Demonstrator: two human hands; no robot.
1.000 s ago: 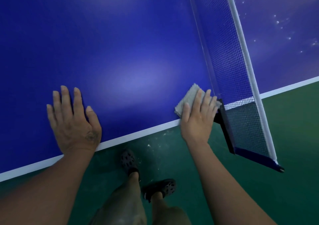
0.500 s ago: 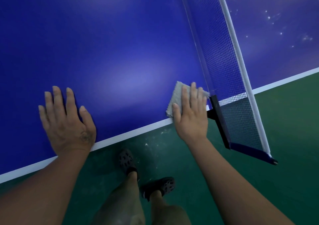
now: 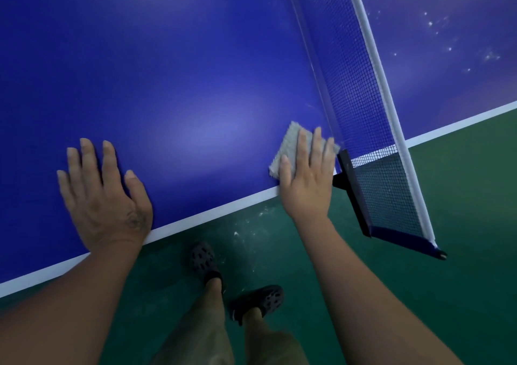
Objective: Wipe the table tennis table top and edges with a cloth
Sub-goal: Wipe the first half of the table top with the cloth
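The blue desk [image 3: 195, 71], with a white line on its near edge, stands over a green floor [image 3: 461, 224]. The right hand [image 3: 306, 180] presses with straight fingers on the grey cloth [image 3: 288, 143] beside the net [image 3: 361, 90]. The left hand [image 3: 103, 197] lies flat, well apart.

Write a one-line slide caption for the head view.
Right hand presses a cloth on the blue table beside the net; left hand rests flat.
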